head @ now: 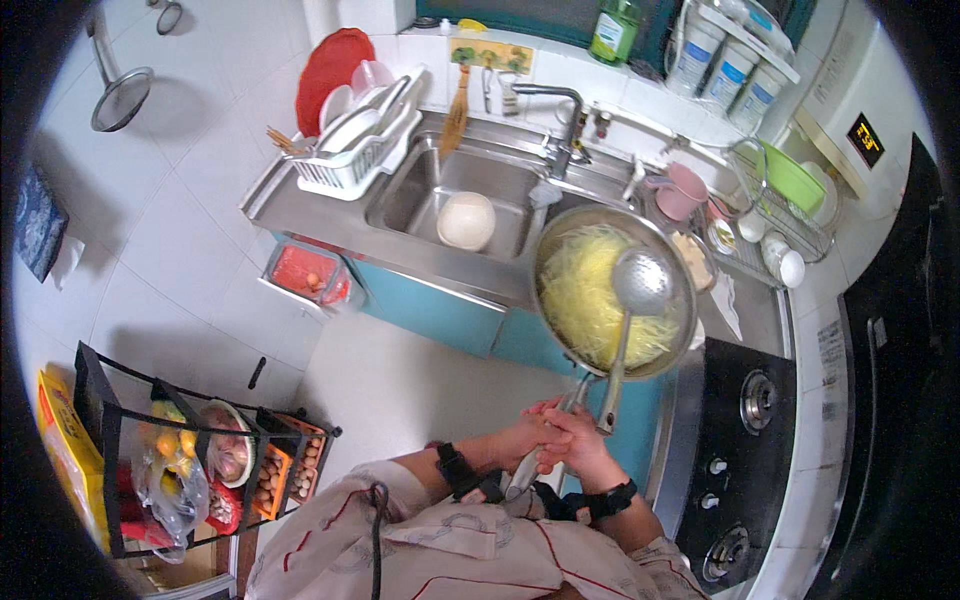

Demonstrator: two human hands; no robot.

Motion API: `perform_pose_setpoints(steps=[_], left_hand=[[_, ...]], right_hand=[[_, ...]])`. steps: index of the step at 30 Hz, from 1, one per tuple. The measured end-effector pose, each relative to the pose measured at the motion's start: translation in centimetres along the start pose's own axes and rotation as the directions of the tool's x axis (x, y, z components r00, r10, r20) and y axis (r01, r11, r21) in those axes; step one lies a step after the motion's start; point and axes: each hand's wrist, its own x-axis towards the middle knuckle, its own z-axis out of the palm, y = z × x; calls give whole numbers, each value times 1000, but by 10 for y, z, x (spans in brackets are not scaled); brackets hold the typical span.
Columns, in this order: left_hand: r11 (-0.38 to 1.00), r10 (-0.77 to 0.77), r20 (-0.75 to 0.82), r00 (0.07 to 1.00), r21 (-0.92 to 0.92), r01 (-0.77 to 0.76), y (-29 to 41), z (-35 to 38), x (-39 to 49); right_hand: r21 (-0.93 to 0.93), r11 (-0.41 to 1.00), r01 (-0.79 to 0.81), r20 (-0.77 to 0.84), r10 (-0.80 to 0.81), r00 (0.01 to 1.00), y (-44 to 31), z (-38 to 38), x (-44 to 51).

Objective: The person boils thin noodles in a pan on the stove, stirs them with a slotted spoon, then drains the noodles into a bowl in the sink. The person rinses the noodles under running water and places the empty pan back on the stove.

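Both my left hand [531,435] and my right hand [581,442] are wrapped around the metal handle [525,472] of a large pan, one close against the other. The steel pan [541,300] is held up over the right part of the sink counter's front edge. Pale yellow-green shredded vegetable [581,277] in thin strands fills it. A perforated metal skimmer [643,281] rests on the shreds, its handle pointing down over the pan's rim towards my right hand.
Left of the pan is a steel sink [405,217] with a cream bowl [466,221]. A white dish rack [345,169] stands further left. The black gas stove [731,465] lies to the right, a storage rack [150,420] at lower left.
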Motion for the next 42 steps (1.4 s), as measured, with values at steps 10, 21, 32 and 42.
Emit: perform_pose_setpoints(steps=[10,21,32,42], left_hand=[[963,154,-210,965,-185,-194,49,-87,-100],[853,367,-414,833,-208,-479,65,-128,-80],[716,492,-561,665,-174,-676,86,-114,-4],[726,400,-696,597,-157,-669,92,-102,8]], right_hand=[[-230,944,-235,253,291,923,43,102,108],[-433,848,-306,455,499,737,36,106,214],[-807,46,589,591,46,805,-78,84,259],[-927,331,173,294,358,886,-69,130,275]])
